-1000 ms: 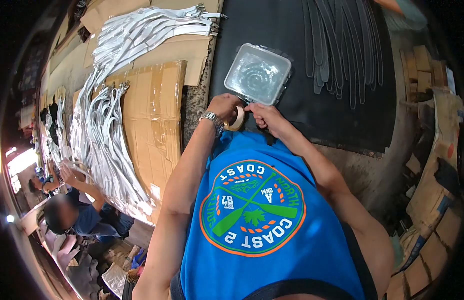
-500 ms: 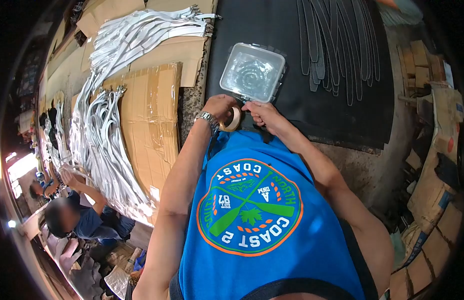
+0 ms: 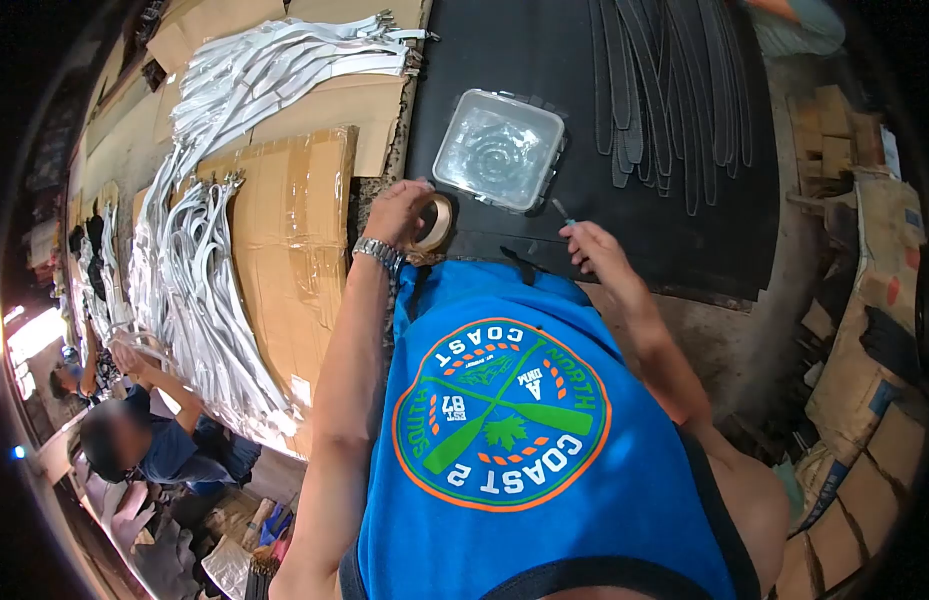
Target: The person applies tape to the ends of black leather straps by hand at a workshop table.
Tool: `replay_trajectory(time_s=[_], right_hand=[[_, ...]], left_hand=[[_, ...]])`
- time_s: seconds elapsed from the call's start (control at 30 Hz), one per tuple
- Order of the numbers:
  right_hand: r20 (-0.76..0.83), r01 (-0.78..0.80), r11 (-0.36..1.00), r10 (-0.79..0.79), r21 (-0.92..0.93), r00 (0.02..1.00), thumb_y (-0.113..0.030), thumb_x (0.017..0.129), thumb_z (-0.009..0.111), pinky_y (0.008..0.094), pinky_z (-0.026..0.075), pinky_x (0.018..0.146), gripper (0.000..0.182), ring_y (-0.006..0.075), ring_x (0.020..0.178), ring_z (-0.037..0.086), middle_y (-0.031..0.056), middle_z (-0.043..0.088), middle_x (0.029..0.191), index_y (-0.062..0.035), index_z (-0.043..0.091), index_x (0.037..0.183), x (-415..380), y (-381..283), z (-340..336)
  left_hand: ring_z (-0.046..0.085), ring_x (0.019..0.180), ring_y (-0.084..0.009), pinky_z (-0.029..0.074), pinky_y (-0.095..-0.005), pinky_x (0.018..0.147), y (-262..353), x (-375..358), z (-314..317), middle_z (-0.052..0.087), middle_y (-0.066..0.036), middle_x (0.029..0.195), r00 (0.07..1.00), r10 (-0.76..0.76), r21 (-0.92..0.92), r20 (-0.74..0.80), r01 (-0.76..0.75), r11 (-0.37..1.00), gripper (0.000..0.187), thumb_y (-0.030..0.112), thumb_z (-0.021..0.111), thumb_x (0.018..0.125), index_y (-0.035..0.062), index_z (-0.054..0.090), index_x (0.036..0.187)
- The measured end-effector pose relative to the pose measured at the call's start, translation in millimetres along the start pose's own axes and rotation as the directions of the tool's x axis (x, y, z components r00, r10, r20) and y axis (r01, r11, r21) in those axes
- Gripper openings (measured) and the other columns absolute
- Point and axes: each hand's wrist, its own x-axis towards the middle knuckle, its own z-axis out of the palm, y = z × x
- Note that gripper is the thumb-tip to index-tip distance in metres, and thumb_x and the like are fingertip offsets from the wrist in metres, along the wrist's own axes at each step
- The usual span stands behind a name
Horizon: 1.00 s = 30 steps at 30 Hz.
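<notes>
My left hand (image 3: 396,212), with a metal watch at the wrist, is closed around the edge of a roll of tan tape (image 3: 436,222). To the right, my right hand (image 3: 598,250) pinches a thin tool with a grey tip and teal handle (image 3: 561,211); its exact kind is too small to make out. Between and beyond both hands lies a clear plastic container (image 3: 499,192) with a pale rim, on the black table surface (image 3: 504,235). Neither hand touches the container.
Dark stitched straps (image 3: 674,110) hang across the table's far right. At left, bundles of white straps (image 3: 199,260) lie over cardboard (image 3: 294,230). A co-worker (image 3: 164,435) handles straps at lower left. Cardboard pieces (image 3: 874,330) stand on the right.
My hands have moved apart. The left went slightly left with the tape roll; the right moved right and down, and the thin tool in it now shows. The container stays on the table.
</notes>
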Motion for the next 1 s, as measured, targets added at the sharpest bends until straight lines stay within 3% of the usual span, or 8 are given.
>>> replay_trajectory(time_s=[0.17,0.23,0.27,0.37,0.5,0.6,0.77,1.0], right_hand=[[-0.165,0.161,0.986,-0.153,0.037,0.974,-0.039,0.100,0.044,0.0212,0.037,0.058,0.037,0.0054,0.069,0.045,-0.0042,0.049,0.079,-0.0078,0.063,0.108,1,-23,-19],[-0.194,0.215,0.976,-0.219,-0.041,0.956,-0.038,0.100,0.045,0.0224,0.036,0.056,0.037,0.0054,0.065,0.043,-0.0046,0.046,0.074,-0.0072,0.062,0.109,3,-36,-18],[-0.184,0.223,0.974,-0.228,-0.043,0.956,-0.036,0.095,0.054,0.0251,0.039,0.056,0.035,0.0068,0.063,0.046,-0.0040,0.049,0.071,-0.0055,0.063,0.109,3,-44,-16],[-0.111,0.357,0.867,-0.416,-0.349,0.903,-0.035,0.089,0.064,0.0255,0.043,0.059,0.037,0.0082,0.065,0.049,-0.0030,0.053,0.071,-0.0049,0.063,0.110,4,-72,13],[0.079,0.447,0.770,-0.465,-0.455,0.882,-0.033,0.082,0.068,0.0368,0.050,0.071,0.035,0.0255,0.081,0.066,0.0125,0.069,0.086,-0.0042,0.068,0.103,33,-82,54],[0.178,0.348,0.655,-0.314,-0.671,0.933,-0.029,0.083,0.067,0.0364,0.049,0.080,0.030,0.0289,0.093,0.067,0.0165,0.069,0.096,-0.0039,0.069,0.100,50,-97,75],[0.275,0.404,0.585,-0.299,-0.704,0.914,-0.027,0.081,0.066,0.0388,0.049,0.076,0.027,0.0332,0.086,0.066,0.0189,0.068,0.089,-0.0042,0.069,0.095,71,-94,82],[0.264,0.398,0.579,-0.305,-0.711,0.915,-0.025,0.081,0.064,0.0407,0.049,0.073,0.023,0.0345,0.081,0.065,0.0195,0.067,0.084,-0.0038,0.068,0.090,73,-92,85]], left_hand=[[0.059,0.066,-0.0058,0.042,-0.0220,0.050,1,1,25,0.066,0.003,0.080,0.987,-0.025,0.079,0.160,0.012,0.997,0.012,0.020,0.063,0.087,0.0086,0.067,0.090],[0.059,0.072,-0.0059,0.043,-0.0218,0.052,-1,-1,33,0.069,0.000,0.091,0.971,-0.089,0.204,0.221,0.044,0.978,0.017,0.022,0.057,0.092,0.0099,0.067,0.096],[0.060,0.073,-0.0067,0.045,-0.0218,0.053,-3,-4,37,0.069,0.001,0.091,0.972,-0.102,0.227,0.211,0.052,0.973,0.017,0.022,0.056,0.092,0.0093,0.068,0.096],[0.060,0.074,-0.0084,0.046,-0.0223,0.054,-6,-13,42,0.068,-0.001,0.094,0.977,-0.085,0.194,0.196,0.047,0.980,0.020,0.022,0.054,0.093,0.0080,0.068,0.098],[0.058,0.070,-0.0105,0.047,-0.0258,0.055,2,-29,45,0.065,-0.002,0.087,0.978,-0.060,0.073,0.200,0.046,0.996,0.022,0.021,0.053,0.090,0.0043,0.068,0.094],[0.057,0.072,-0.0113,0.047,-0.0264,0.056,2,-35,45,0.065,-0.004,0.090,0.981,-0.033,0.051,0.193,0.024,0.998,0.024,0.020,0.051,0.090,0.0035,0.068,0.094],[0.059,0.079,-0.0116,0.048,-0.0243,0.060,-8,-36,44,0.065,-0.004,0.095,0.975,-0.035,0.096,0.219,0.014,0.995,0.023,0.019,0.050,0.093,0.0052,0.067,0.100],[0.056,0.062,-0.0090,0.047,-0.0244,0.053,-19,-35,49,0.064,-0.002,0.081,0.968,-0.037,0.003,0.250,0.037,0.999,0.018,0.019,0.057,0.091,0.0036,0.065,0.095]])
